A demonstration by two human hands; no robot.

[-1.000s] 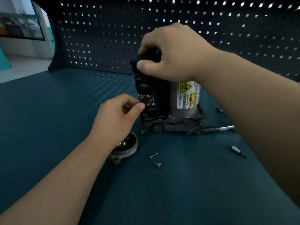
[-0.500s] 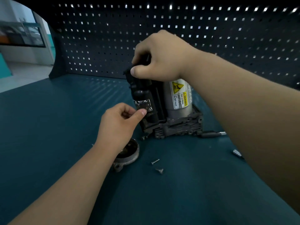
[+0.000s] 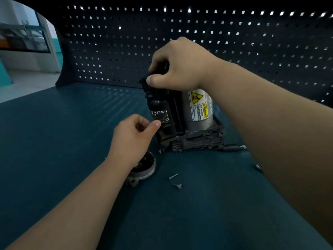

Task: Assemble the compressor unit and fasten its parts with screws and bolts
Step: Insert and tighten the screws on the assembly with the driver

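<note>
The compressor unit [image 3: 191,123] stands upright on the bench: a black cylinder on the left, a silver cylinder with a yellow warning label on the right, a dark cast base below. My right hand [image 3: 178,65] grips the black top of the unit from above. My left hand [image 3: 133,136] is beside the black cylinder with its fingers curled; its thumb tip touches the cylinder near the worn label. Whether it pinches something small is hidden. A round metal cover [image 3: 143,169] lies under my left wrist. Two loose screws [image 3: 173,176] [image 3: 177,186] lie in front of the unit.
The teal bench top [image 3: 54,141] runs to a dark pegboard wall [image 3: 126,51] behind the unit. A cable end [image 3: 232,147] sticks out from the base on the right. A small metal bit [image 3: 258,166] lies by my right forearm.
The unit has tilted slightly to the left under my right hand. My left hand stays at the black cylinder. The view has dropped a little.
</note>
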